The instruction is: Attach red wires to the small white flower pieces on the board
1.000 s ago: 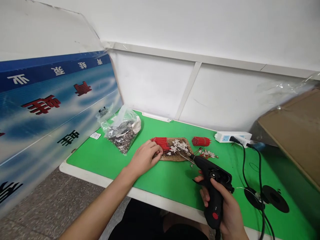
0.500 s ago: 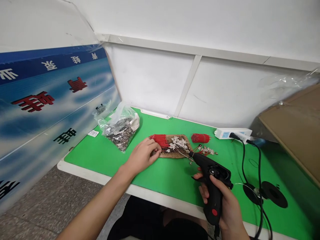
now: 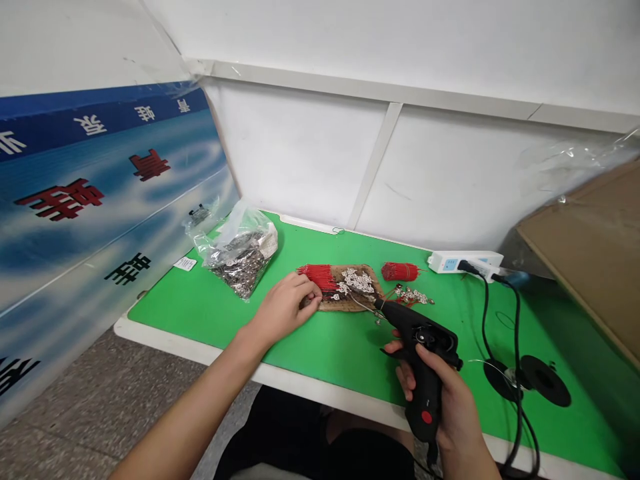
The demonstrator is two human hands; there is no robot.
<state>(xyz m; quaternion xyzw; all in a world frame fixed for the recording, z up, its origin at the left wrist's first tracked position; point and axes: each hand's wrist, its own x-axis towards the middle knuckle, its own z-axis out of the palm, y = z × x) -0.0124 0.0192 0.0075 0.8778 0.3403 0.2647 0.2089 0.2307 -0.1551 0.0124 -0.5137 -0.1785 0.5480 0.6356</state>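
Observation:
My right hand (image 3: 450, 393) is wrapped around the grip of a black soldering gun (image 3: 423, 360) with a red dot on its handle. Its thin tip points left, over a brown board (image 3: 345, 307). On that board lie a row of red wires (image 3: 320, 277) and a cluster of small silvery metal parts (image 3: 357, 280). My left hand (image 3: 285, 303) rests at the board's left end beside the wires, thumb and fingers pinched together. Whatever is between those fingertips is hidden or too small to make out.
A clear plastic bag (image 3: 245, 267) of small metal parts stands at the left. Behind the gun lie a bundle of red wires (image 3: 400, 271) and wired metal parts (image 3: 413, 295). A power strip (image 3: 465, 262), black cords and a solder spool (image 3: 545, 380) occupy the right of the green tabletop (image 3: 320, 360).
The whole view has shifted slightly. Both hands stay in nearly the same place relative to the board, and the soldering gun's tip remains over the metal parts.

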